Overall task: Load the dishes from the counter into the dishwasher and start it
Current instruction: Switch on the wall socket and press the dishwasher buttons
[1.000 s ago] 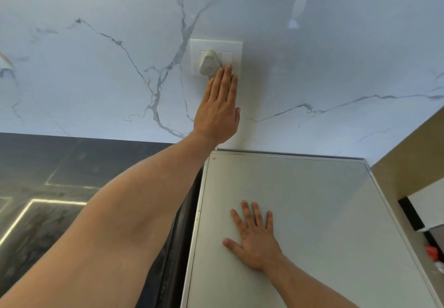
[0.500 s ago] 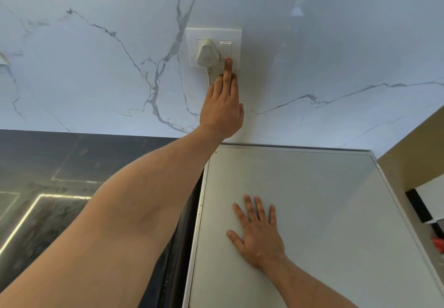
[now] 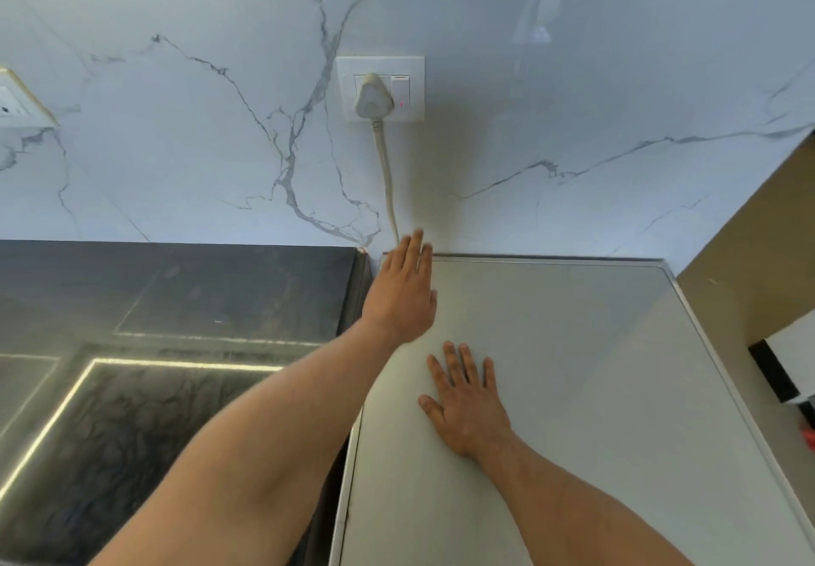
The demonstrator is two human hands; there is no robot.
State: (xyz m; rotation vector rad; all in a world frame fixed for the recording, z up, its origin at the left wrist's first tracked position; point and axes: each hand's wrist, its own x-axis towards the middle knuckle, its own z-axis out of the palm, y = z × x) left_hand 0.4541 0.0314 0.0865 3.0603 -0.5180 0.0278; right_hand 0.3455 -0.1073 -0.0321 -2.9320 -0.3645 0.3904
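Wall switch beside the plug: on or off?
Likely on: the wall switch shows a small red mark low on its rocker, beside the seated plug. The rocker's tilt cannot be told.

Left hand point(image 3: 403, 296) blurred; cord point(image 3: 387, 177) lower end hidden behind it; left-edge socket plate point(image 3: 20, 102) cropped.

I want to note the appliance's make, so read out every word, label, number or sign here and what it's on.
No readable text anywhere in this view.
Switch beside the plug: only a small red mark, no letter or number.
Plug: no marking legible.
Wall plate at the left edge: no lettering readable.
Grey appliance top: no label visible.
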